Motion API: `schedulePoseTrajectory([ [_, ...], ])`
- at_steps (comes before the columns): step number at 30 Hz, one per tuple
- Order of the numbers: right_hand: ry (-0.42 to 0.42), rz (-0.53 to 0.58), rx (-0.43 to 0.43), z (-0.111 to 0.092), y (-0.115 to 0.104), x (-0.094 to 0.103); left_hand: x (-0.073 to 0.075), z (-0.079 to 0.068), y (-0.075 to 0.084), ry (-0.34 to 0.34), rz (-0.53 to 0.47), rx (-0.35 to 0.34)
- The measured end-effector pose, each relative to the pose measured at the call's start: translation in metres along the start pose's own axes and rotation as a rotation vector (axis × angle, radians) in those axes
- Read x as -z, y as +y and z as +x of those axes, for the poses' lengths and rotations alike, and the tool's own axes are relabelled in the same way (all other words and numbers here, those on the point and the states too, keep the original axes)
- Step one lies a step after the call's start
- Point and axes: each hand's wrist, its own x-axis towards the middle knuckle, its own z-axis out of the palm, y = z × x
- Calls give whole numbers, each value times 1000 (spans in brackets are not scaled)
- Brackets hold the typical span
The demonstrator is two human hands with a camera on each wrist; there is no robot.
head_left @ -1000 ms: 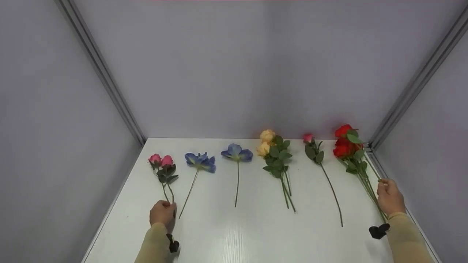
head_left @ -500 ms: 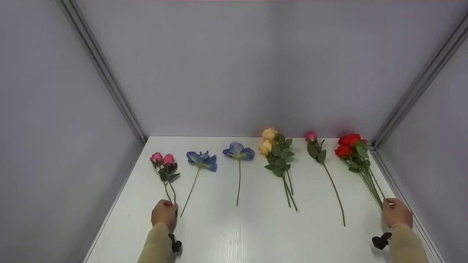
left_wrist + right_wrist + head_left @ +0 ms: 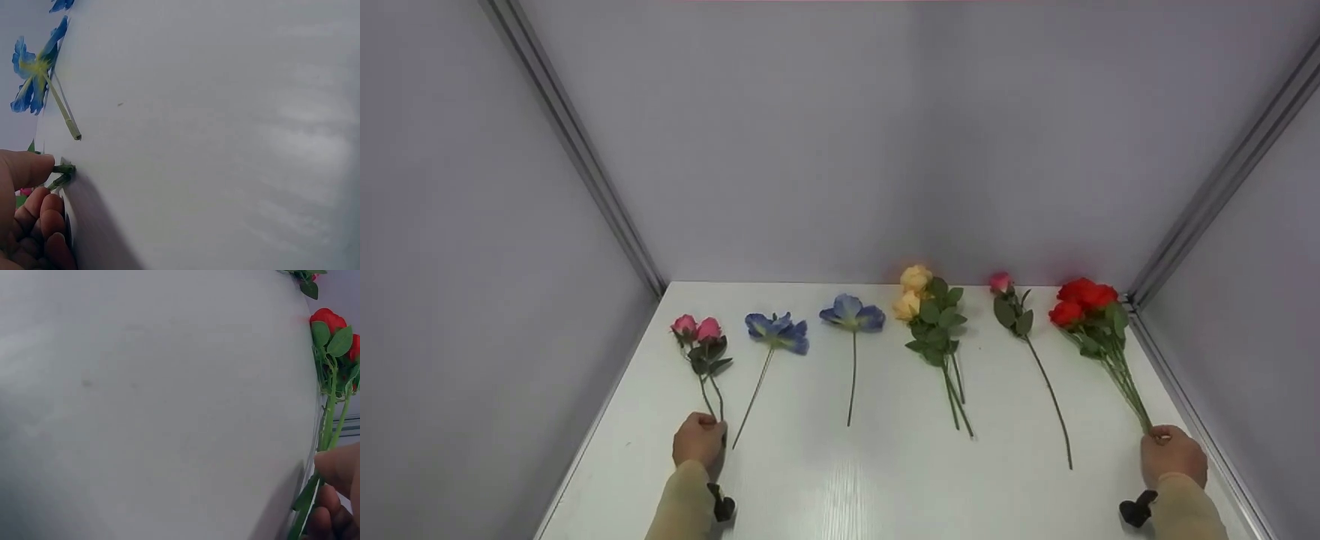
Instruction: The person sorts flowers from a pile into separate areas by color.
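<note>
Two pink roses lie at the left of the white table, and my left hand pinches their stems near the lower ends. In the left wrist view the cut stem ends poke out past my thumb, the other fingers curled below. At the far right, my right hand grips the gathered stems of several red roses, whose blooms point to the back. The right wrist view shows the green stems running between my thumb and curled fingers; part of the bunch is cut off by the frame.
Two blue flowers, one near my left hand and another, lie towards the middle. Beyond them are a bunch of yellow roses and a single pink rose. Grey walls enclose the table at the back and sides.
My right hand has moved towards the front edge, drawing a raised red rose back down among the others, so the blooms sit closer together. My left hand stays on the pink roses.
</note>
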Motion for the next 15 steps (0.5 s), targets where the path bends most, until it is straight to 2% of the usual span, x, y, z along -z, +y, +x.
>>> schedulePoseTrajectory([
  [6,83,-41,4,-1,0,-4,2,-3,2,5,8,-19],
  [10,70,-52,30,-1,1,-5,3,-2,1,-3,12,-27],
  [15,39,-29,9,-1,0,-6,2,-1,0,0,7,-14],
])
